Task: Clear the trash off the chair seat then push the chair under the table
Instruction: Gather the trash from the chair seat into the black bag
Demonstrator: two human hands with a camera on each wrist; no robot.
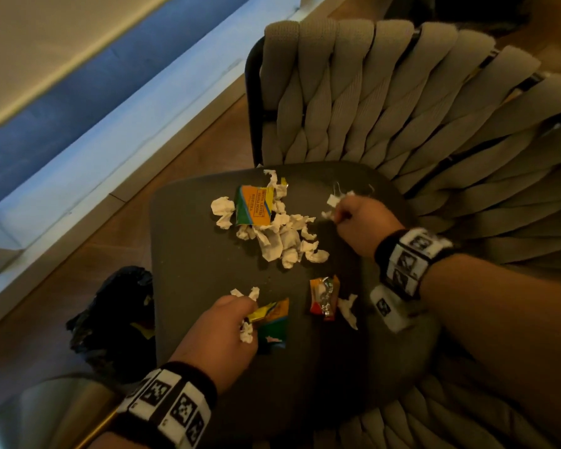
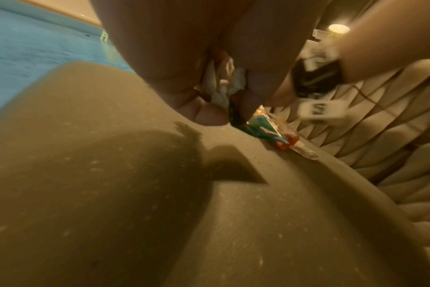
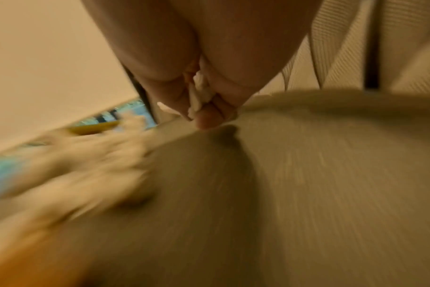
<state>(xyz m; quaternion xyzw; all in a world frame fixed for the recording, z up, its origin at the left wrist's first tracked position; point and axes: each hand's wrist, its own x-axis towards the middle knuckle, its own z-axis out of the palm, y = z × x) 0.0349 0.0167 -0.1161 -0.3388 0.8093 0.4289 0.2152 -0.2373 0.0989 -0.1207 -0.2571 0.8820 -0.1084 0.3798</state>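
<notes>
On chair seat (image 1: 188,254): clearing partly done, chair not yet pushed in.
Left hand (image 1: 222,332) grips tissue and wrapper; right hand (image 1: 360,222) pinches tissue scraps; tissue pile (image 1: 282,234) and foil wrapper (image 1: 324,298) remain mid-seat.

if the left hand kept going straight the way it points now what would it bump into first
Probably the green and yellow wrapper, which the left hand already touches at its fingers. Beyond that lies the orange wrapper on the chair seat, though depth is hard to judge.

Motion blur smears the tissue pile (image 3: 69,165) in the right wrist view.
</notes>
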